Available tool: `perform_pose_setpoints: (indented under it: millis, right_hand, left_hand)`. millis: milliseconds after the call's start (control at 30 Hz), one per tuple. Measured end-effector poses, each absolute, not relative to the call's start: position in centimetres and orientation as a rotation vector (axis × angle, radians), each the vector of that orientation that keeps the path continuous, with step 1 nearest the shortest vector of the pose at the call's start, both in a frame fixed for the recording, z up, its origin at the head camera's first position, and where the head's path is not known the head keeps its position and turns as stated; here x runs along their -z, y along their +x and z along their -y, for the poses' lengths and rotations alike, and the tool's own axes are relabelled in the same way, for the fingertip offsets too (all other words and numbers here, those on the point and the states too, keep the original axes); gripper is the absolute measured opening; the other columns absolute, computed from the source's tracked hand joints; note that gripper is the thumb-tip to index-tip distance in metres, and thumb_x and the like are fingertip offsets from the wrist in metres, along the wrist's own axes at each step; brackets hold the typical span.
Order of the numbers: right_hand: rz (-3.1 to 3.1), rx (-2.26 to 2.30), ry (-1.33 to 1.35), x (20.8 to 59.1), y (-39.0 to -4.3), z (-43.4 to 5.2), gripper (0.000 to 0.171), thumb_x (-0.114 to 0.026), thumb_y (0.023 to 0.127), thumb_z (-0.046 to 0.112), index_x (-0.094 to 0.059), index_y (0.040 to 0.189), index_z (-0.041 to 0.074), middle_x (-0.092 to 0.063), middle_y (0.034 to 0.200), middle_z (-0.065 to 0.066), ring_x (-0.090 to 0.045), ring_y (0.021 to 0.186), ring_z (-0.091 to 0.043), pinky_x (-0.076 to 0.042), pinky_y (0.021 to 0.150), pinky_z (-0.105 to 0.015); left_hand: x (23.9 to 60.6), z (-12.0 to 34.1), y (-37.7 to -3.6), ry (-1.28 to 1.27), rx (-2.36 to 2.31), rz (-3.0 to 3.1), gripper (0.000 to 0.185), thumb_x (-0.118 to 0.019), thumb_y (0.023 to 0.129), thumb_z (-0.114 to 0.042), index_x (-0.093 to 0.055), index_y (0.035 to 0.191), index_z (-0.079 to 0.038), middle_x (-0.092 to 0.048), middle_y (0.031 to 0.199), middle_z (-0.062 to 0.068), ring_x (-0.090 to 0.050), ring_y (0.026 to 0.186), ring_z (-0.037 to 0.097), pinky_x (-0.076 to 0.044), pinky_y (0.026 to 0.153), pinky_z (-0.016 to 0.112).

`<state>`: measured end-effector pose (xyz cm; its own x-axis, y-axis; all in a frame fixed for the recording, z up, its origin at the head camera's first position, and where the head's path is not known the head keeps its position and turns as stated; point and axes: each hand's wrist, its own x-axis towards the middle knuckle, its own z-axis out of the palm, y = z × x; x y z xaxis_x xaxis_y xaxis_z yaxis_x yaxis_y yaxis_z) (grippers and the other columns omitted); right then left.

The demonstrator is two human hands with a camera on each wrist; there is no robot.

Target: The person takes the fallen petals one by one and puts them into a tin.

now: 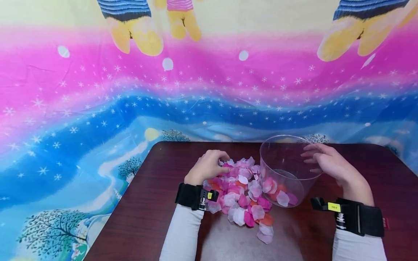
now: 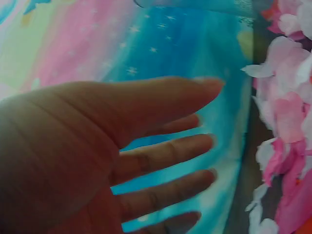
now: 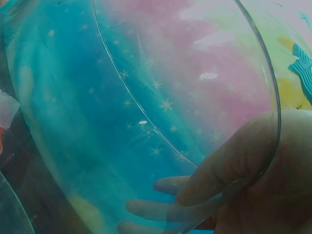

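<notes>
The clear plastic tub (image 1: 287, 170) stands at about 2 o'clock from the pile of fabric petals (image 1: 243, 197), tilted toward it, and looks empty: the pink and white shapes low on its wall seem to be petals seen through the plastic, though I cannot tell for certain that none lie inside. So, as a judgement, the gathering has barely begun and nearly the whole heap is left on the table (image 1: 147, 203). The right hand (image 1: 330, 165) holds the tub by its rim at 3 o'clock, thumb curled over the edge and fingers (image 3: 161, 207) on the far side of the wall, as the right wrist view shows. The left hand (image 1: 205, 168) rests on the pile's 10 o'clock edge; its fingers (image 2: 170, 151) are straight and spread, gripping nothing. The table is dark reddish wood with rounded corners. Behind and beside it hangs a bright cloth backdrop (image 1: 98, 108) with pink and blue bands, white stars, trees and yellow cartoon feet along the top.
</notes>
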<state>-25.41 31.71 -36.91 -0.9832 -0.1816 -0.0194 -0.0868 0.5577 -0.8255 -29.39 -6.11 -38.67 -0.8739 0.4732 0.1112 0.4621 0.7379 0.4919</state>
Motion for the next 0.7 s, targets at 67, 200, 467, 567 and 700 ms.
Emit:
perform_pose_setpoints:
  millis: [67,200,467,567,700]
  right_hand:
    - [-2.679,1.416,-0.232,37.0,-25.3,-31.8,0.047,-0.025,0.106,0.006,-0.032,0.148,-0.014,-0.044,0.143,-0.041,-0.049,0.129,-0.057,-0.056,0.090,-0.056]
    - [-2.683,1.414,-0.232,37.0,-25.3,-31.9,0.047,-0.025,0.106,0.007,-0.031,0.148,-0.014,-0.045,0.143,-0.041,-0.049,0.129,-0.057,-0.056,0.090,-0.056]
    - [-2.675,1.416,-0.227,37.0,-25.4,-32.0,0.048,-0.025,0.106,0.007,-0.031,0.149,-0.013,-0.044,0.144,-0.040,-0.048,0.130,-0.057,-0.055,0.091,-0.056]
    - [-2.672,1.417,-0.227,37.0,-25.4,-31.9,0.048,-0.025,0.106,0.007,-0.030,0.149,-0.013,-0.044,0.144,-0.040,-0.048,0.130,-0.057,-0.055,0.091,-0.056]
    - [-2.679,1.413,-0.226,36.9,-25.4,-31.8,0.048,-0.025,0.106,0.008,-0.031,0.149,-0.013,-0.045,0.143,-0.040,-0.049,0.129,-0.057,-0.056,0.091,-0.056]
  left_hand:
    - [39.1,5.8,-29.5,0.737,-0.767,-2.854,0.040,-0.086,0.085,-0.027,-0.073,0.121,-0.013,-0.072,0.118,0.006,-0.066,0.108,0.023,-0.056,0.086,0.038]
    - [39.7,4.4,-29.1,0.655,-0.632,-2.729,0.055,-0.091,0.078,-0.028,-0.069,0.127,-0.014,-0.069,0.119,0.004,-0.063,0.105,0.020,-0.055,0.084,0.037]
    - [40.7,1.8,-28.6,0.657,-0.379,-2.728,0.044,-0.095,0.070,-0.018,-0.072,0.107,-0.019,-0.063,0.099,-0.003,-0.056,0.088,0.014,-0.049,0.071,0.031]
    - [41.0,1.8,-28.8,0.679,-0.386,-2.746,0.027,-0.089,0.074,-0.007,-0.075,0.094,-0.020,-0.062,0.089,-0.005,-0.055,0.083,0.013,-0.048,0.064,0.028]
    - [40.7,2.4,-29.1,0.801,-0.496,-2.758,0.016,-0.081,0.080,0.000,-0.076,0.083,-0.015,-0.061,0.079,-0.005,-0.055,0.077,0.011,-0.048,0.061,0.024]
